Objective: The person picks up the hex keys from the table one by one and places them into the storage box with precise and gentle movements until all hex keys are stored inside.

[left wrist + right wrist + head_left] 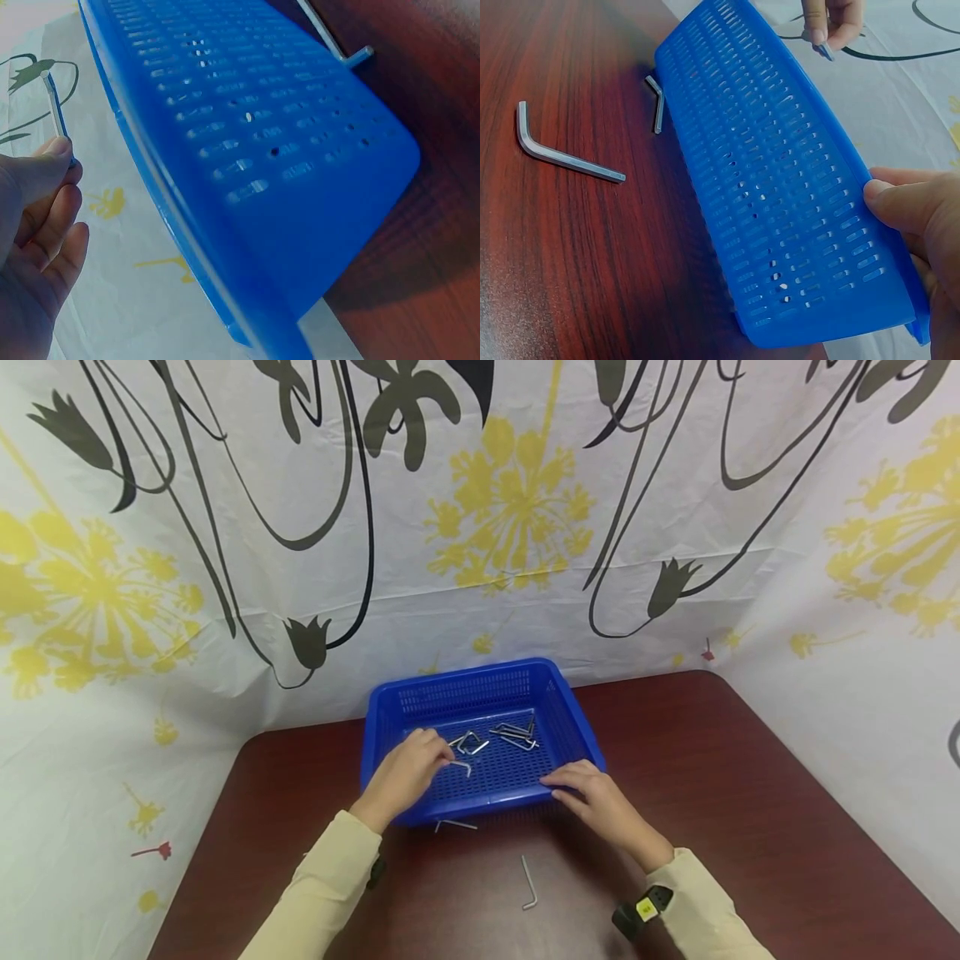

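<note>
My left hand [405,774] is over the left part of a blue plastic basket [491,800], pinching a silver hex key [55,109] between thumb and fingers. At the basket's front right, my right hand [598,802] grips the rim, with the thumb [892,204] outside and the other fingers inside. Several more hex keys [516,734] lie in two loose groups on the basket's floor. On the table, one hex key [658,105] sits close against the basket's front wall. Another hex key [566,156] lies nearer to me, between the two forearms.
The basket stands on a dark red-brown wooden table [660,752] near its back edge. Behind and at both sides hangs a white cloth [420,618] printed with yellow and grey flowers. A dark band with a yellow tag [647,908] is on the right wrist.
</note>
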Motion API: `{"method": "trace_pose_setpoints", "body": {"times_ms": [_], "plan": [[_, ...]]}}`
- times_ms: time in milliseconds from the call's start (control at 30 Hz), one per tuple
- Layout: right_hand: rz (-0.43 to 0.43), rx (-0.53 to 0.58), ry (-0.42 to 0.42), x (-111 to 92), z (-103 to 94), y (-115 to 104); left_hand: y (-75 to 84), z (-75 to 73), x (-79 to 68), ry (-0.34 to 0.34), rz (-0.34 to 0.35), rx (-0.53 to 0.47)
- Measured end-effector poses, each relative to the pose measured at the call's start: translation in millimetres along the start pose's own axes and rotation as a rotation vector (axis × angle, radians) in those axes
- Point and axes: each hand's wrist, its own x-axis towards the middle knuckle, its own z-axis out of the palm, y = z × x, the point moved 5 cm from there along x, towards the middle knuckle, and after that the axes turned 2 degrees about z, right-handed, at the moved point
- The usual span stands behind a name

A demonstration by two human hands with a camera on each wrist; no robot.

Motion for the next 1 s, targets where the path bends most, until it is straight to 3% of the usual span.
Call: {"method": "trace_pose_setpoints", "body": {"times_ms": [1000], "plan": [[0.013,0.018,0.006,-2,1.6,4,-28.1,4.5,24.8,-0.021,-0.077,-0.049]]}}
